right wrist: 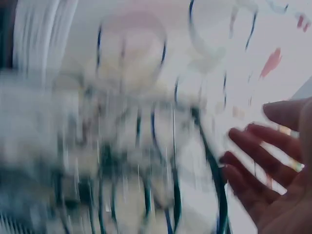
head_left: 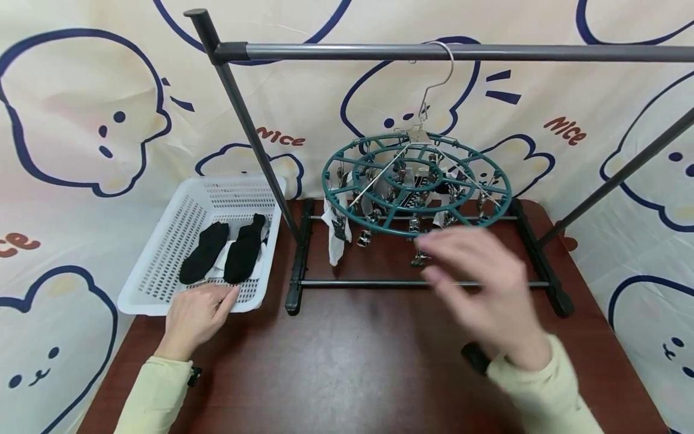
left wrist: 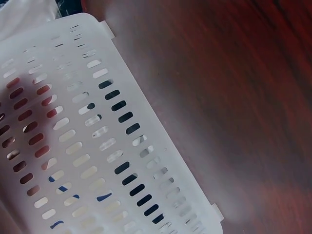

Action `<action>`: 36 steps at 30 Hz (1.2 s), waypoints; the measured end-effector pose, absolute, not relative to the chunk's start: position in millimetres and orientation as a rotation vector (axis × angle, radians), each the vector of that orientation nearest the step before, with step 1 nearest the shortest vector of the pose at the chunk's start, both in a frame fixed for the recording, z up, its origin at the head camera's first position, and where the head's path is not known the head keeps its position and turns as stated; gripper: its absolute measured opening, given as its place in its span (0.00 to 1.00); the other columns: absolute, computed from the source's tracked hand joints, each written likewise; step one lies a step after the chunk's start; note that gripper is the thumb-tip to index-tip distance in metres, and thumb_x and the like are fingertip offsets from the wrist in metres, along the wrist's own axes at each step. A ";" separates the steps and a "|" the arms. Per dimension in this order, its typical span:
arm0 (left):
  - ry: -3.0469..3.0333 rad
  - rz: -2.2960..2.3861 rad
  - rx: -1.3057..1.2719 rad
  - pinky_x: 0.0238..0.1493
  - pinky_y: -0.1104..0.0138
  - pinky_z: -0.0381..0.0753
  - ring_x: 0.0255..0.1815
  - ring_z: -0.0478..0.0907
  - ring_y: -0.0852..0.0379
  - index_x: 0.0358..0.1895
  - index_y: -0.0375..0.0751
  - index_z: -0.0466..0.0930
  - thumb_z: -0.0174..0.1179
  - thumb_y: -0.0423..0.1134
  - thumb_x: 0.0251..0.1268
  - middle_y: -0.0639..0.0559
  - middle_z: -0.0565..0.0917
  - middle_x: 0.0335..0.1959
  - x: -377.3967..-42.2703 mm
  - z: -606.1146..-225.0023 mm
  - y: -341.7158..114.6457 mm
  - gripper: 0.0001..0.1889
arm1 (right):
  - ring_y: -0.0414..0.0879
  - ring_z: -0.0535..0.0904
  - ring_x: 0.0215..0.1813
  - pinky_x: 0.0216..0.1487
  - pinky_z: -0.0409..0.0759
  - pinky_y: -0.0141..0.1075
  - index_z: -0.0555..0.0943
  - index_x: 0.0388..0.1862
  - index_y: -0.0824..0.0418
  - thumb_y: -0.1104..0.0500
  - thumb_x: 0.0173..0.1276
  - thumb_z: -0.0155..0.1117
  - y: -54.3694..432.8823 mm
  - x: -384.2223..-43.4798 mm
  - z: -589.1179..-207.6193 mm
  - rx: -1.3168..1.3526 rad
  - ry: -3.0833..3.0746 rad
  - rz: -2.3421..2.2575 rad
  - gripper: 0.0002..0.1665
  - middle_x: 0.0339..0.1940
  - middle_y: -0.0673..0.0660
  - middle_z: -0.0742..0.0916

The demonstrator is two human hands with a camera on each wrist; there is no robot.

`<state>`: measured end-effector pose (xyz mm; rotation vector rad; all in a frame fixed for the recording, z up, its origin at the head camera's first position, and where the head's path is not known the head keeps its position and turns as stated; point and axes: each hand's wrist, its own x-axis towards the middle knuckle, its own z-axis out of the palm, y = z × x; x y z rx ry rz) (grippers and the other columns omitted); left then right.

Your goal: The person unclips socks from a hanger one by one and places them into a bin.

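My left hand point(head_left: 197, 316) grips the near rim of a white slotted plastic basket point(head_left: 157, 259), its fingertips hidden over the edge. Inside lie two black socks point(head_left: 205, 253), side by side on something white. In the left wrist view the basket's slotted wall point(left wrist: 87, 141) fills the left side. My right hand point(head_left: 482, 283), blurred, is raised in front of a round green clip hanger point(head_left: 390, 229), fingers extended and nothing held. The right wrist view shows these fingers point(right wrist: 268, 165) spread beside the hanger's blurred green ring point(right wrist: 214, 170). A white-and-black sock point(head_left: 337, 232) hangs at the hanger's left.
The hanger hooks over the grey top bar point(head_left: 336, 52) of a dark metal rack point(head_left: 295, 289) standing on the brown table point(head_left: 336, 355). Metal clips point(head_left: 364, 238) dangle below the ring. A small black object point(head_left: 475, 358) shows beside the right sleeve. Patterned cloth point(head_left: 97, 150) surrounds the table.
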<state>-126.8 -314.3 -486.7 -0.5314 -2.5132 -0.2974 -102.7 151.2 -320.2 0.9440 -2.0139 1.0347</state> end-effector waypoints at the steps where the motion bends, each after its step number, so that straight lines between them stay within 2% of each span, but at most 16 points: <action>1: -2.510 -0.293 -0.536 0.15 0.64 0.63 0.20 0.81 0.51 0.12 0.56 0.74 0.62 0.44 0.66 0.51 0.85 0.19 -126.4 -486.8 -314.7 0.20 | 0.49 0.83 0.57 0.67 0.74 0.33 0.89 0.51 0.66 0.47 0.76 0.65 161.9 -110.2 -317.0 0.867 -1.981 1.027 0.23 0.49 0.63 0.90; 5: -2.500 -0.276 -0.569 0.19 0.59 0.75 0.26 0.86 0.49 0.22 0.50 0.87 0.61 0.46 0.67 0.48 0.90 0.27 -124.7 -487.6 -316.2 0.14 | 0.40 0.78 0.60 0.66 0.70 0.31 0.88 0.54 0.65 0.44 0.74 0.67 204.3 -139.8 -319.7 0.596 -1.956 0.978 0.27 0.50 0.70 0.88; 8: -2.501 -0.268 -0.587 0.25 0.55 0.81 0.31 0.88 0.48 0.29 0.48 0.91 0.60 0.47 0.69 0.47 0.91 0.31 -124.9 -487.9 -316.8 0.14 | 0.34 0.74 0.63 0.66 0.68 0.28 0.86 0.60 0.61 0.41 0.75 0.65 227.9 -156.3 -332.7 0.514 -2.017 0.935 0.29 0.54 0.70 0.86; 11: -2.499 -0.269 -0.590 0.23 0.56 0.79 0.29 0.87 0.49 0.28 0.48 0.89 0.59 0.47 0.69 0.47 0.90 0.29 -125.7 -487.8 -316.7 0.15 | 0.39 0.75 0.66 0.69 0.67 0.28 0.85 0.63 0.59 0.39 0.76 0.62 239.3 -167.0 -346.1 0.528 -2.065 0.918 0.30 0.58 0.68 0.85; 14: -2.492 -0.268 -0.590 0.21 0.57 0.77 0.27 0.86 0.49 0.26 0.47 0.88 0.59 0.46 0.69 0.48 0.89 0.27 -126.1 -487.6 -316.3 0.15 | 0.45 0.76 0.66 0.71 0.67 0.31 0.85 0.62 0.59 0.38 0.77 0.61 240.9 -172.4 -355.3 0.572 -2.069 0.923 0.30 0.58 0.66 0.86; 22: -2.501 -0.267 -0.573 0.19 0.59 0.74 0.25 0.84 0.50 0.24 0.48 0.87 0.60 0.44 0.67 0.49 0.89 0.26 -125.7 -486.5 -315.3 0.13 | 0.50 0.78 0.59 0.68 0.66 0.30 0.89 0.52 0.66 0.35 0.76 0.59 228.3 -171.9 -362.3 0.639 -2.022 0.933 0.35 0.50 0.69 0.87; 28: -2.491 -0.281 -0.577 0.17 0.62 0.70 0.22 0.82 0.52 0.19 0.51 0.83 0.60 0.44 0.67 0.52 0.86 0.22 -126.3 -485.4 -315.3 0.15 | 0.64 0.77 0.53 0.68 0.67 0.32 0.89 0.46 0.70 0.34 0.76 0.59 213.1 -166.6 -361.2 0.699 -1.959 0.931 0.37 0.44 0.71 0.86; 32: -2.487 -0.283 -0.576 0.17 0.62 0.68 0.21 0.81 0.53 0.18 0.53 0.80 0.59 0.44 0.66 0.53 0.85 0.21 -125.8 -486.6 -315.9 0.16 | 0.66 0.78 0.51 0.66 0.67 0.32 0.90 0.45 0.69 0.36 0.77 0.60 203.9 -164.8 -361.5 0.742 -1.932 0.920 0.35 0.42 0.71 0.87; 36: -2.484 -0.280 -0.590 0.17 0.62 0.69 0.21 0.81 0.53 0.20 0.52 0.83 0.59 0.44 0.67 0.53 0.86 0.22 -126.2 -486.9 -316.2 0.15 | 0.65 0.77 0.48 0.63 0.68 0.32 0.90 0.45 0.67 0.38 0.77 0.60 194.2 -161.5 -361.6 0.778 -1.913 0.916 0.32 0.41 0.69 0.87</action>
